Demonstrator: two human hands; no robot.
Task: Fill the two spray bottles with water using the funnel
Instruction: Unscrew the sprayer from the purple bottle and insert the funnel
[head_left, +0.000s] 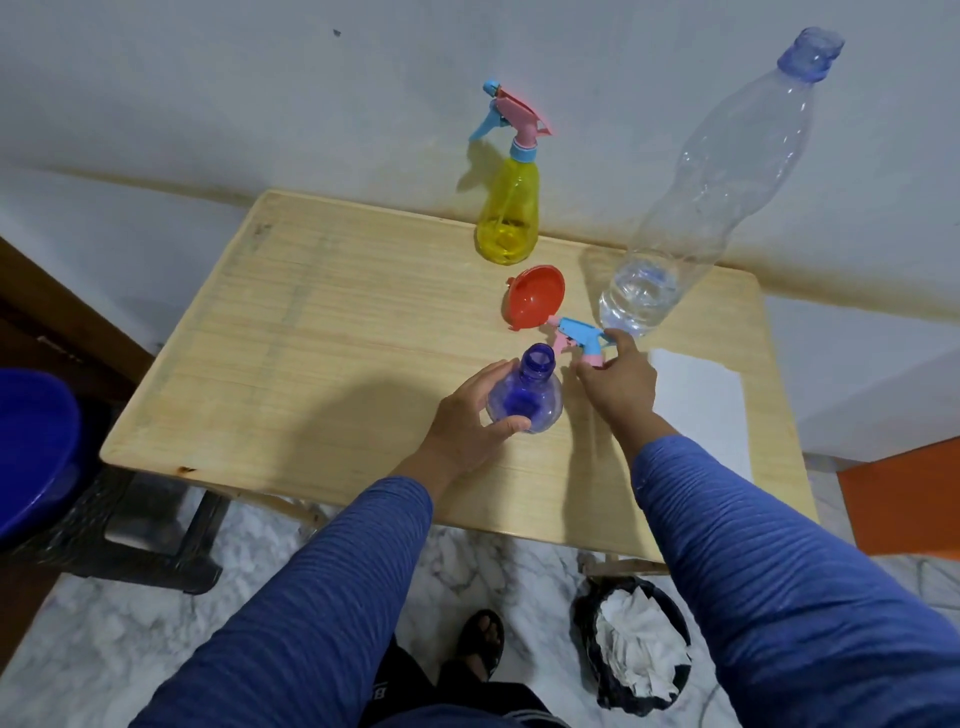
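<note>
I see my left hand (470, 415) curled round the blue spray bottle (524, 397), which stands open-necked on the wooden table (311, 332). My right hand (615, 382) pinches its blue-and-pink trigger head (579, 338), just beside the red funnel (535, 296) lying on its side. Behind stand the yellow spray bottle (509, 208) and a tall clear water bottle (701, 197).

glossy clear-plastic water bottle (691, 208), shiny red plastic funnel (535, 296), matt pale wood-grain table (311, 322)
</note>
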